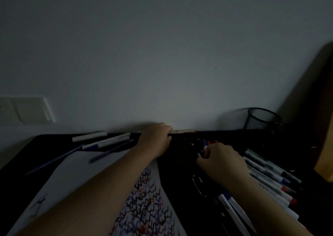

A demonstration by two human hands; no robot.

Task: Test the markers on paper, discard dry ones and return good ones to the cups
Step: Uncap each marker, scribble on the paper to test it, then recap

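At the far left a pale wall plate sits on the grey wall, above the edge of a black desk. Just right of it, loose markers lie at the back of the desk: white barrels, some with dark blue ends, one thin blue one stretching down toward the left. They rest at the top corner of a white sheet of paper, which runs down to the lower edge and is covered in its lower right part by zigzag scribbles in black, red and blue. Faint dark marks near the lower left of the sheet are too blurred to read.

The left hand reaches to the back edge of the desk, fingers curled over something there; what it holds, if anything, is hidden by the hand and the gloom. The forearm covers much of the paper.

The right hand is curled round a small bunch of markers whose blue and orange tips poke out above the fingers. Whether a cup stands under them cannot be told against the black desk.

Further right a row of markers lies side by side, white with black, blue and red caps, partly hidden by the right forearm. Behind them stands a black mesh cup against the wall, and a brown shape is cut off at the right edge.
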